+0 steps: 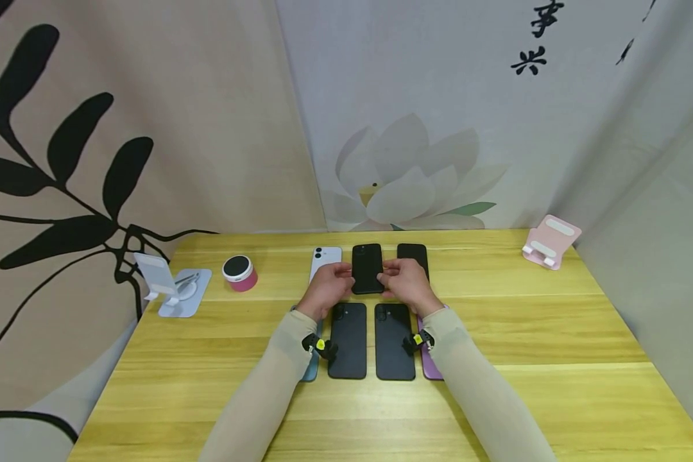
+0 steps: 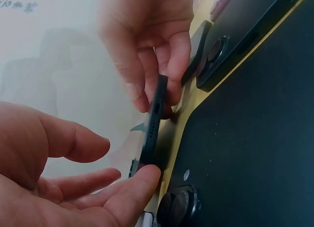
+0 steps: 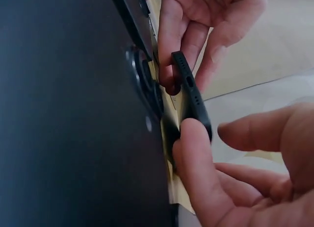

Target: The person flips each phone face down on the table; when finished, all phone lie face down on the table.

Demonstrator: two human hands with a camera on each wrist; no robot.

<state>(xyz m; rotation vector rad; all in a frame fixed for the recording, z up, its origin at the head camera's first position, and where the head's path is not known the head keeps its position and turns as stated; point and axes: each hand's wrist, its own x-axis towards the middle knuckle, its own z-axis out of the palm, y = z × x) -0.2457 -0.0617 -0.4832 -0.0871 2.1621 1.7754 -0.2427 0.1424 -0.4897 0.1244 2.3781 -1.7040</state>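
A black phone [image 1: 367, 266] is held between my two hands, its port edge toward me. At its left side my left hand [image 1: 330, 285] grips the edge. My right hand [image 1: 407, 282] holds the opposite side. In the wrist views the phone [image 2: 156, 114] stands slightly off the wood, fingers beneath its edges and thumbs on the upper side. A white phone [image 1: 326, 255] lies beyond my left hand and another black phone [image 1: 412, 251] beyond my right, both partly covered. Nearer to me lie two dark phones, a left one [image 1: 348, 346] and a right one [image 1: 395, 346].
A blue phone [image 1: 310, 369] and a purple phone [image 1: 430, 367] are partly hidden under my wrists. On the wooden table [image 1: 554, 333] stand a white phone stand [image 1: 187, 301] at left, a pink and white round jar-like object [image 1: 240, 274], and a pink stand [image 1: 551, 242] at far right.
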